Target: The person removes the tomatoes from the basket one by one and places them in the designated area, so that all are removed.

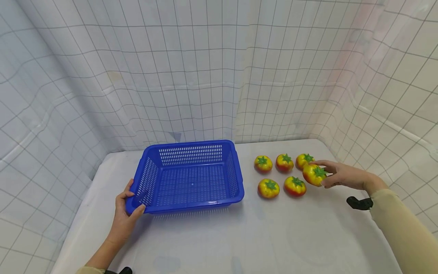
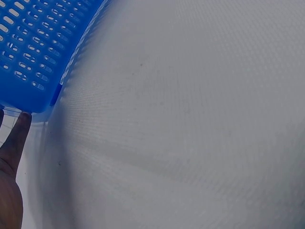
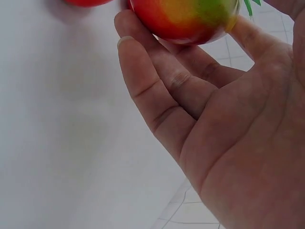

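A blue plastic basket [image 1: 191, 207] with slotted walls stands on the white table at left of centre. My left hand [image 1: 124, 215] grips its near left corner, the thumb on the front rim and the fingers along the left side. In the left wrist view, a finger touches the basket [image 2: 28, 90] close to its corner. At the right, my right hand [image 1: 345, 176] holds a yellow-red tomato [image 1: 312, 174] with a green star-shaped top between thumb and fingers. The right wrist view shows the tomato's red and yellow underside [image 3: 186, 21] against the fingers, cut off by the frame's top.
Several similar tomatoes lie right of the basket, among them a front left one [image 1: 268, 189], a front one [image 1: 295, 187] beside the held one, and a back right one [image 1: 303, 161]. White gridded sheets [image 1: 191, 76] enclose the table [image 1: 219, 243] at the back and sides.
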`<act>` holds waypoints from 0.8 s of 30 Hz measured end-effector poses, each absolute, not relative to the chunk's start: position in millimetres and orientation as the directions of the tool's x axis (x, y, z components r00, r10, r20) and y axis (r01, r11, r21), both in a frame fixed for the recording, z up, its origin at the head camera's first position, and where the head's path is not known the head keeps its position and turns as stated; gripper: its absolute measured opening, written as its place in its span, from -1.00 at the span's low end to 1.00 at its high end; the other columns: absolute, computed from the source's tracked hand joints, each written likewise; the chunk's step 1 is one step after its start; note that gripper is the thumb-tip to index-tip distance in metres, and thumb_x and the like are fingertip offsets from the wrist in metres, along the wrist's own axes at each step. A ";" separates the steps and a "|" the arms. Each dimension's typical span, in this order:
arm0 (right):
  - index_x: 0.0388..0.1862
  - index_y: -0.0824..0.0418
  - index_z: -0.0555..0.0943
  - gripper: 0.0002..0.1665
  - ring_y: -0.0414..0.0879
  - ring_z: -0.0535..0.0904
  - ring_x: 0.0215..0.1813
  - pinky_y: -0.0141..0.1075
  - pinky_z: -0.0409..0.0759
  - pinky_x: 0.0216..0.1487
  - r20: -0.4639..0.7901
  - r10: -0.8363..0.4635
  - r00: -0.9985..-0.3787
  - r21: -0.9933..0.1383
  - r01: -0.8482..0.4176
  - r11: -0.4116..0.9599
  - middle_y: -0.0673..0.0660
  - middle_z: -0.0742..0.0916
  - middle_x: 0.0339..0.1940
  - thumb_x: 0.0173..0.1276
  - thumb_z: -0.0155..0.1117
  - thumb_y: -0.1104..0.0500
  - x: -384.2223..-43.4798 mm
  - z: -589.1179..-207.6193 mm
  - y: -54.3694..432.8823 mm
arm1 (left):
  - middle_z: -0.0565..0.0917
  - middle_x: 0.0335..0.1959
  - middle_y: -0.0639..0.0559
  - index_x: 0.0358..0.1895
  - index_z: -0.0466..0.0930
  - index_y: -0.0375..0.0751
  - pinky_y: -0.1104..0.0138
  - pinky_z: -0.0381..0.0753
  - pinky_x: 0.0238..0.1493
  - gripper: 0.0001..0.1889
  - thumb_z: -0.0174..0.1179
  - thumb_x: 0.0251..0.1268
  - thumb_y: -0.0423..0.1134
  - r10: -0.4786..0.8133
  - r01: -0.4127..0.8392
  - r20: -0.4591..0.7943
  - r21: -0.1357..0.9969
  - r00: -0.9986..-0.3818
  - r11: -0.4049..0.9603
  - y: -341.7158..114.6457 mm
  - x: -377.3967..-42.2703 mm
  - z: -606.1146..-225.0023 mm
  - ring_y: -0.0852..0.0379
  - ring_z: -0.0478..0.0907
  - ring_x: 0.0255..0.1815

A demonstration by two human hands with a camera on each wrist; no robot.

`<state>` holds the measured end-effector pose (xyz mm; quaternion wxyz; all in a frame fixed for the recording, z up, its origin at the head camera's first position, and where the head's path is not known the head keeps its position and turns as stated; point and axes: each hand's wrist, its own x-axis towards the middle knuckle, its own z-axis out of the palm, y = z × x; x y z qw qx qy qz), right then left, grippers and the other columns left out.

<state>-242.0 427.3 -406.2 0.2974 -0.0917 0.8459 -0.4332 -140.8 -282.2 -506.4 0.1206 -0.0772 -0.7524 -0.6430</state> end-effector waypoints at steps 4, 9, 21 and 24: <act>0.66 0.20 -0.01 0.06 0.26 0.39 0.38 -0.06 0.53 0.24 -0.430 -0.409 -0.805 -0.800 0.129 0.586 0.55 0.02 0.59 0.36 0.38 0.09 -240.8 -409.8 430.2 | -0.17 0.70 0.09 0.22 0.06 -0.08 0.67 0.28 0.22 -0.52 0.06 0.45 -0.53 -0.040 0.269 0.278 0.949 -0.960 0.163 -282.4 -140.3 -506.6 -0.06 -0.20 0.66; 0.66 0.20 -0.02 0.05 0.20 0.46 0.31 -0.11 0.55 0.21 -0.433 -0.415 -0.800 -0.807 0.139 0.575 0.57 0.01 0.59 0.37 0.37 0.09 -239.8 -413.8 432.1 | -0.16 0.70 0.10 0.23 0.06 -0.08 0.67 0.29 0.21 -0.51 0.07 0.45 -0.52 -0.041 0.260 0.272 0.948 -0.961 0.185 -281.9 -139.9 -506.2 -0.08 -0.19 0.66; 0.65 0.19 0.04 0.00 0.18 0.41 0.35 -0.17 0.58 0.18 -0.449 -0.399 -0.799 -0.811 0.178 0.557 0.51 0.07 0.60 0.40 0.35 0.08 -239.5 -430.0 439.9 | -0.16 0.70 0.09 0.23 0.06 -0.09 0.67 0.28 0.22 -0.51 0.07 0.45 -0.53 -0.042 0.264 0.274 0.950 -0.961 0.170 -281.4 -140.6 -506.5 -0.07 -0.19 0.66; 0.65 0.22 0.03 -0.01 0.12 0.45 0.33 -0.17 0.59 0.17 -0.450 -0.400 -0.798 -0.815 0.185 0.549 0.52 0.07 0.59 0.41 0.34 0.08 -238.9 -432.4 441.7 | -0.16 0.70 0.09 0.22 0.06 -0.08 0.67 0.28 0.22 -0.52 0.06 0.45 -0.53 -0.042 0.267 0.277 0.950 -0.960 0.161 -281.8 -140.9 -506.9 -0.07 -0.19 0.66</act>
